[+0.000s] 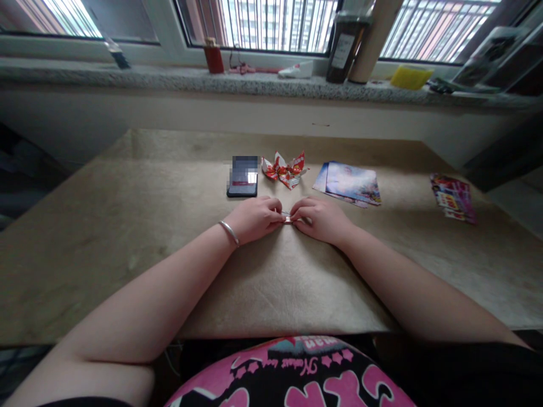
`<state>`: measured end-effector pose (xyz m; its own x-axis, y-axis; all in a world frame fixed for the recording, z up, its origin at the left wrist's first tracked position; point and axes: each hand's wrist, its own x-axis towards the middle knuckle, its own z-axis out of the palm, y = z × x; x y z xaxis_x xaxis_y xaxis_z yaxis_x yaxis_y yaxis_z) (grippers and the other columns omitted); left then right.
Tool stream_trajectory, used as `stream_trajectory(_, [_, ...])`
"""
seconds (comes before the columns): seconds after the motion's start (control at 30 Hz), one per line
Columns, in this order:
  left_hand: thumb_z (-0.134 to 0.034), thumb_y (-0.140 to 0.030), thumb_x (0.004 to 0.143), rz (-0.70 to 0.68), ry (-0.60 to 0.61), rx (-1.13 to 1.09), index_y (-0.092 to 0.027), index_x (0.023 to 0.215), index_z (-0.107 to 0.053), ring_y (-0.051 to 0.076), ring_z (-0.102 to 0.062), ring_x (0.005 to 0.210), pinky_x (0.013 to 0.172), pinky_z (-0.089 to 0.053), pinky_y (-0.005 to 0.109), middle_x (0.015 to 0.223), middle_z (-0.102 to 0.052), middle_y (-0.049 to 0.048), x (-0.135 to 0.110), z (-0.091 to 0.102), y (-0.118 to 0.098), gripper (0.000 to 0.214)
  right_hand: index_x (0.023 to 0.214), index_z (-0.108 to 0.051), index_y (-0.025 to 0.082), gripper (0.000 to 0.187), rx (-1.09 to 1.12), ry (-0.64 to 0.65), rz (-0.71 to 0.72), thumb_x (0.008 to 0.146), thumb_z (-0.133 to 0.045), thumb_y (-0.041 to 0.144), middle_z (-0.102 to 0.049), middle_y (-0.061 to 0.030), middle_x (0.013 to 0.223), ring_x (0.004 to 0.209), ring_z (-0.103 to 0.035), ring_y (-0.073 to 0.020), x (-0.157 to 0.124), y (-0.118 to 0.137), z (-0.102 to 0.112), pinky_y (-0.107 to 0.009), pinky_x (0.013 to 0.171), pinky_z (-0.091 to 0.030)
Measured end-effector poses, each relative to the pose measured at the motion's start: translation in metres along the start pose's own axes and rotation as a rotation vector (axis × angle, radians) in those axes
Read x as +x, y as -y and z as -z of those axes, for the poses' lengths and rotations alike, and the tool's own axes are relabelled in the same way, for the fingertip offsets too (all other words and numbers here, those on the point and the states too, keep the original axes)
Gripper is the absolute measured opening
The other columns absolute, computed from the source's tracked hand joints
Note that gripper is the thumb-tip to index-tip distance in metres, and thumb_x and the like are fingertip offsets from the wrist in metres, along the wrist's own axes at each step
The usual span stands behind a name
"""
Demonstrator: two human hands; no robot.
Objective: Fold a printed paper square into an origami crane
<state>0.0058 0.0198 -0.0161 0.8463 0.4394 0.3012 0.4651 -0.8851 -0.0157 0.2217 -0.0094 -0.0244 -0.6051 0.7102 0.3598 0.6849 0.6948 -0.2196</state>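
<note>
My left hand (pixel 257 219), with a silver bangle (pixel 229 233) on its wrist, and my right hand (pixel 320 219) meet over the table. Both are closed, fingertips pinching opposite ends of a small folded strip of paper (pixel 288 219). Only its pale middle shows; the fingers cover the rest. Just beyond the hands lies a red-and-white folded paper piece (pixel 283 169) with several upturned points. To its left is a dark phone (pixel 242 178), its screen partly blurred. On its right rests a small stack of pale blue and pink printed sheets (pixel 353 182).
Colourful printed packets (pixel 453 198) lie near the right edge of the tan-covered table (pixel 169 164). Behind it, the granite windowsill (pixel 161 80) carries a red bottle (pixel 213 56), a dark labelled bottle (pixel 344 48), a yellow item (pixel 410 77) and other small things.
</note>
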Motion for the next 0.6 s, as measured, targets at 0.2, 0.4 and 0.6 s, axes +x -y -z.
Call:
stream_trajectory(0.2, [-0.054, -0.024, 0.084, 0.027, 0.067, -0.028, -0.020, 0.083, -0.072, 0.014, -0.061, 0.075, 0.067, -0.046, 0.024, 0.087, -0.068, 0.0040, -0.001, 0.004, 0.004, 0.018, 0.082, -0.070, 0.021, 0.015, -0.075, 0.030, -0.018, 0.082, -0.056, 0.024, -0.070, -0.0037, 0.093, 0.087, -0.060, -0.0190, -0.001, 0.006, 0.004, -0.030, 0.074, -0.043])
stream_trajectory(0.4, [-0.056, -0.019, 0.080, 0.025, 0.073, -0.160, -0.021, 0.087, -0.072, 0.014, -0.064, 0.080, 0.071, -0.048, 0.023, 0.092, -0.071, 0.0018, -0.005, 0.006, 0.014, 0.018, 0.083, -0.069, 0.021, 0.013, -0.093, 0.048, -0.056, 0.081, -0.057, 0.027, -0.070, -0.0045, 0.091, 0.086, -0.060, -0.0191, -0.001, 0.006, 0.004, -0.029, 0.072, -0.042])
stream_trajectory(0.6, [-0.055, -0.017, 0.079, 0.034, 0.040, -0.219, -0.018, 0.081, -0.070, 0.013, -0.063, 0.079, 0.075, -0.048, 0.023, 0.091, -0.070, 0.0036, -0.004, 0.002, 0.015, 0.015, 0.082, -0.069, 0.020, 0.016, -0.158, 0.072, -0.066, 0.084, -0.055, 0.027, -0.069, -0.0055, 0.089, 0.087, -0.059, -0.0197, 0.002, 0.012, 0.004, -0.029, 0.073, -0.041])
